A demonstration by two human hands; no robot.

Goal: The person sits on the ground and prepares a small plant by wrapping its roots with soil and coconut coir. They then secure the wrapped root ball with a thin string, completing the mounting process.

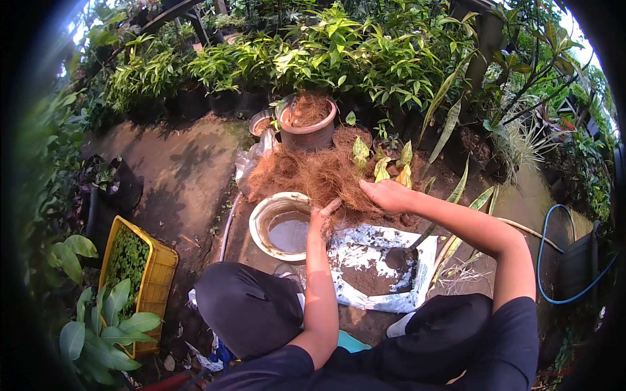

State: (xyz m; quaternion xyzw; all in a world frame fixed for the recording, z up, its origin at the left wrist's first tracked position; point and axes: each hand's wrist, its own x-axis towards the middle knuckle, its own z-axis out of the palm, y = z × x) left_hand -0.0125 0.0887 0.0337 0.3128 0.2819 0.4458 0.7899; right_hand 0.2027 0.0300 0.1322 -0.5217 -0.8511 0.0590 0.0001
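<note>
My left hand (323, 217) is at the near edge of a heap of brown coconut fibre (313, 173), with some fibre between its fingers. To its right, my right hand (389, 194) has its fingers closed on the right side of the same tuft. Just left of my left hand stands a round cream basin (259, 227) with a little water in it. A white plastic sack (425, 264) lies below my hands, bearing dark soil (369, 279) and a dark trowel-like tool (398, 258). Small variegated plants (381, 168) stand beyond my right hand.
A clay-coloured pot (308, 134) with fibre stands behind the heap, beside smaller pots. A yellow plastic crate (164, 266) of small green plants is at the left. Long-leaved plants (446, 132) and a blue hose (540, 264) are at the right. Black-bagged plants line the back.
</note>
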